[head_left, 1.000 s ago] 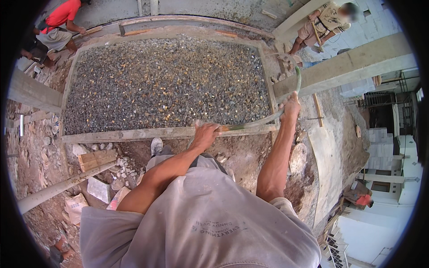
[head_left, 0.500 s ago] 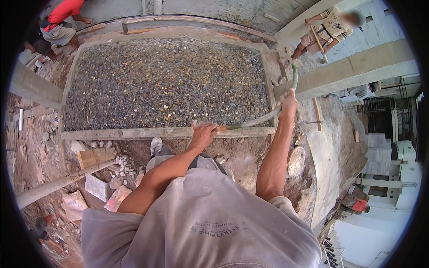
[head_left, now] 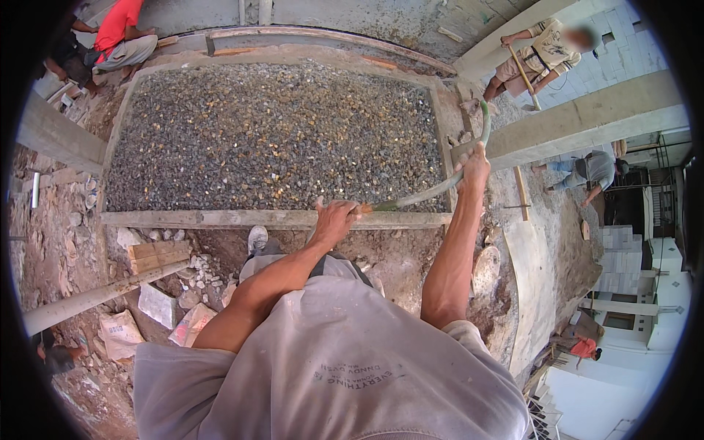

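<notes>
The left hand is curled around a long, bendy hose. The right hand is wrapped around the same hose, farther along and higher up in the view. So both hands grip it, well apart from each other. The hose makes a curve between them, over the near right corner of a big bed of small stones. Past the right hand it goes up to a green end, in front of a thick grey post. I cannot tell if water is coming out.

The stones are grey, brown and yellow, with a pale edge along the near side. A shoe shows just below that edge. To the left of the shoe are some wood pieces, a long round pole, a white block and a sack on the dirt.

At the top left, a person in a red shirt bends low. At the top right, another person holds a long stick.
</notes>
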